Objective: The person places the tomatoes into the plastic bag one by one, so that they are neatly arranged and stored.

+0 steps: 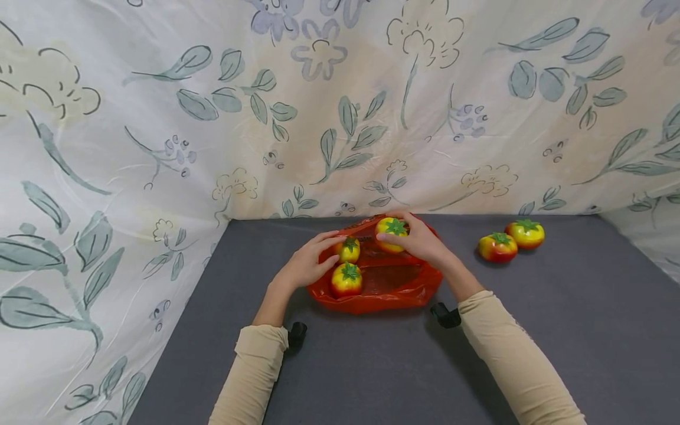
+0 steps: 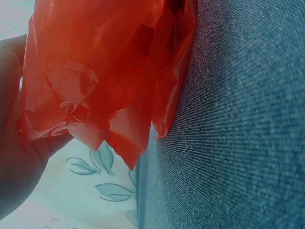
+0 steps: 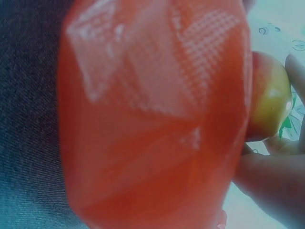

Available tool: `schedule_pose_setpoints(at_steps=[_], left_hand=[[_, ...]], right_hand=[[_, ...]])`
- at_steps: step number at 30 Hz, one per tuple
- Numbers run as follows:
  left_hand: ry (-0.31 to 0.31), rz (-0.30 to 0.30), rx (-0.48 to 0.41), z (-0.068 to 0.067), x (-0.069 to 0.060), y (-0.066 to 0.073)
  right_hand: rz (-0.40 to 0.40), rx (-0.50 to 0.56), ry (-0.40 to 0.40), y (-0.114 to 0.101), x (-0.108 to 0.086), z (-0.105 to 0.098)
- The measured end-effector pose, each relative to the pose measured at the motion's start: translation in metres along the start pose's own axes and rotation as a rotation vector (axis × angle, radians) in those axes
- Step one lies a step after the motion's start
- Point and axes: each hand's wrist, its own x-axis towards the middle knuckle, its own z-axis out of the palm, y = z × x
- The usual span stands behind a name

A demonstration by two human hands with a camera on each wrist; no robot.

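Note:
An open red plastic bag (image 1: 372,304) lies on the dark table, with two red-yellow fruits (image 1: 347,280) (image 1: 349,250) at its left side. My right hand (image 1: 425,241) grips another fruit (image 1: 392,235) over the bag's back right part; the right wrist view shows this fruit (image 3: 268,98) beyond the bag's side (image 3: 152,124). At the bag's left edge, my left hand (image 1: 305,265) has its fingers extended over the rim beside the two fruits. In the left wrist view the bag (image 2: 90,71) covers much of the left hand (image 2: 19,157).
Two more fruits (image 1: 498,247) (image 1: 525,234) sit side by side on the table (image 1: 361,372), right of the bag. A floral cloth (image 1: 340,118) hangs behind the table and along its left side.

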Motion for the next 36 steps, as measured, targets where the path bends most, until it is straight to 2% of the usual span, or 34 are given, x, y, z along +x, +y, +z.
schedule_pose_setpoints(at_steps=[10,36], left_hand=[[-0.009,-0.006,-0.005,0.0,-0.001,0.001],[-0.004,0.001,-0.008,0.0,0.0,0.0]], right_hand=[[0.033,-0.009,-0.003,0.001,0.002,0.006],[0.005,-0.048,-0.052,0.005,0.008,0.022]])
